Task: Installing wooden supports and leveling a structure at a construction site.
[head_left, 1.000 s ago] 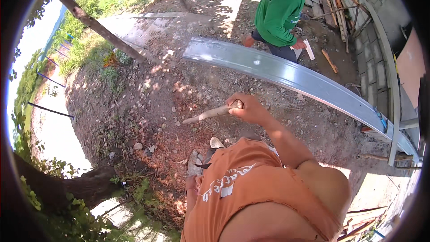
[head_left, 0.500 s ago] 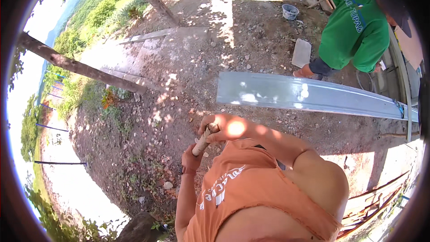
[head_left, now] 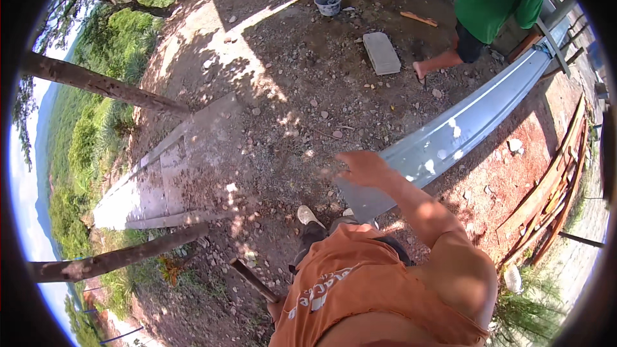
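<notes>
My left hand (head_left: 276,308) is down by my left side, mostly hidden by my shirt, with its fingers closed round a short wooden stick (head_left: 254,279). The stick points away from me at a slant. My right hand (head_left: 364,168) reaches forward, fingers stretched out and a little blurred, holding nothing. It appears over the near end of a long bluish-grey metal sheet (head_left: 443,138); whether it touches the sheet I cannot tell. From there the sheet runs up to the far right, where a co-worker in a green shirt (head_left: 495,0) stands beside it.
A grey concrete block (head_left: 382,53) and a bucket (head_left: 328,4) stand on the stony ground ahead. Wooden posts (head_left: 106,83) rise at the left beside a concrete slab (head_left: 160,180). Long wooden boards (head_left: 546,193) lie at the right, and a loose wood piece (head_left: 419,19) lies near the co-worker.
My right hand has let go of the stick and reached out towards the sheet. The left hand has lowered the stick to my side. My view has turned right; the co-worker now stands straighter.
</notes>
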Tool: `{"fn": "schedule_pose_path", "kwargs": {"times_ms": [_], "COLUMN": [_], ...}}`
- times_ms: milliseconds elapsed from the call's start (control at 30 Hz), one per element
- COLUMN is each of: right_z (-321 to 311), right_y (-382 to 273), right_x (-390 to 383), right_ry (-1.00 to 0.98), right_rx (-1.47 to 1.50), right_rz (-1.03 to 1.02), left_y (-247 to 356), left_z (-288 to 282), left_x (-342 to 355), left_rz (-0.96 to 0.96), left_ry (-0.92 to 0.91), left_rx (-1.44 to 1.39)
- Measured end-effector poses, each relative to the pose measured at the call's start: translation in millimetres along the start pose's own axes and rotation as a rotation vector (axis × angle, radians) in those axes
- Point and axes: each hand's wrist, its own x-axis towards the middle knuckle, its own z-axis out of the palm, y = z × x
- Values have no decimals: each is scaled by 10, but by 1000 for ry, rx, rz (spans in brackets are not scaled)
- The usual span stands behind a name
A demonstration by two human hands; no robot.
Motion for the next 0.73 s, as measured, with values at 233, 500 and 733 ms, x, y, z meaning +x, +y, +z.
{"fn": "schedule_pose_path", "kwargs": {"times_ms": [233, 500, 733], "right_z": [-59, 73, -794], "right_y": [-21, 145, 121], "right_x": [-152, 67, 784], "right_ry": [34, 90, 94], "right_rx": [-30, 117, 148], "right_rz": [381, 616, 776], "left_y": [2561, 4582, 5646], "left_z": [-567, -652, -242], "left_x": [1320, 2487, 3399], "left_rz": [-209, 214, 311], "left_ry": [-19, -164, -348], "left_rx": [63, 120, 484]}}
